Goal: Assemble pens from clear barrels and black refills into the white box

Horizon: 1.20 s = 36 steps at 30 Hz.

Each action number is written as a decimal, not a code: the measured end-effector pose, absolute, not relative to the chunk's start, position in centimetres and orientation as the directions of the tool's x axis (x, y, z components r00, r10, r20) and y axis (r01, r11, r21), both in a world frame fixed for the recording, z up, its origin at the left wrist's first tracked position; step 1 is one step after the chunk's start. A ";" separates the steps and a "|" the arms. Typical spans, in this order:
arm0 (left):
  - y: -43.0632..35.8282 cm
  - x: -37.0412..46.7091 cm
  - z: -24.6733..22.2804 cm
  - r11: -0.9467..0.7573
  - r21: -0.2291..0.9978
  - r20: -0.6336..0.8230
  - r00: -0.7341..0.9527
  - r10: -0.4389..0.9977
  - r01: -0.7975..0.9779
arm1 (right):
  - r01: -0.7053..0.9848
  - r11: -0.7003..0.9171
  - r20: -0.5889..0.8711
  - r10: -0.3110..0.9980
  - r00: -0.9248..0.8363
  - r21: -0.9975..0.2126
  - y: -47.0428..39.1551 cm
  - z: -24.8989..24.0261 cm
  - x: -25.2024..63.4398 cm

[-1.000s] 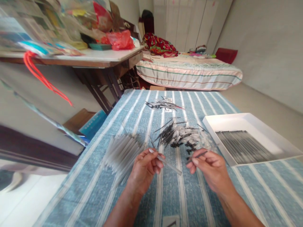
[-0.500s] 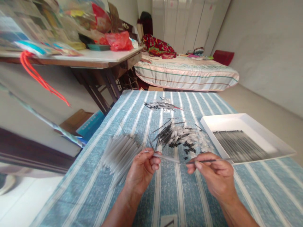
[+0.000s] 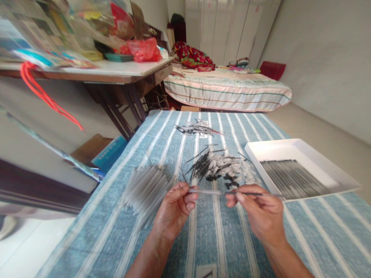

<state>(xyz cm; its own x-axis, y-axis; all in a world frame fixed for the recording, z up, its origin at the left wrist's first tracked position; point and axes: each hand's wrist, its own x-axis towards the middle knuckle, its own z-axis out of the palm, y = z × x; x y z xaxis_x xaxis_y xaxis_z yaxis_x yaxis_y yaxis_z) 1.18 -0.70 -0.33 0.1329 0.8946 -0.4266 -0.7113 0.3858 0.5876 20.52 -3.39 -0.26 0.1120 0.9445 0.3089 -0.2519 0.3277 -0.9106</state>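
My left hand [image 3: 176, 208] is closed, thumb against fingers, on a translucent pen barrel [image 3: 206, 191] that points right and lies nearly level. Between the thumb and fingers of my right hand [image 3: 262, 216] is a thin black pen refill [image 3: 251, 194]. The refill's left tip is in line with the barrel's open end; whether it has entered cannot be made out. Just beyond both hands lies a pile of black sticks and small clear and black parts [image 3: 222, 164]. Left of my left hand rests a heap of translucent barrels [image 3: 150, 189].
A white tray [image 3: 313, 148] at the right holds a row of dark pens [image 3: 292, 179]. Farther back is a small pile of thin dark and clear pieces [image 3: 198, 128]. The striped tablecloth [image 3: 162, 255] covers the table. A cluttered desk [image 3: 139, 69] stands left, a bed [image 3: 228, 87] behind.
My right hand has moved slightly left and up, bringing the refill's tip to the barrel's end. The barrel has tilted up to almost level. My left hand has barely moved.
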 end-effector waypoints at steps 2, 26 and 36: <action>-0.7 1.2 -0.4 0.404 0.582 -0.429 0.156 0.890 -0.706 | -0.261 0.337 0.312 0.941 0.132 -0.905 -3.2 -0.1 20.6; -2.5 2.5 0.4 0.320 0.934 -0.137 0.667 0.732 -0.158 | -0.087 0.214 0.230 0.881 -0.412 -0.973 -3.3 1.2 20.1; -2.7 1.5 0.2 0.266 0.937 -0.097 0.563 0.821 -0.226 | 0.221 0.096 0.056 0.982 -0.180 -0.971 -1.2 -1.0 23.4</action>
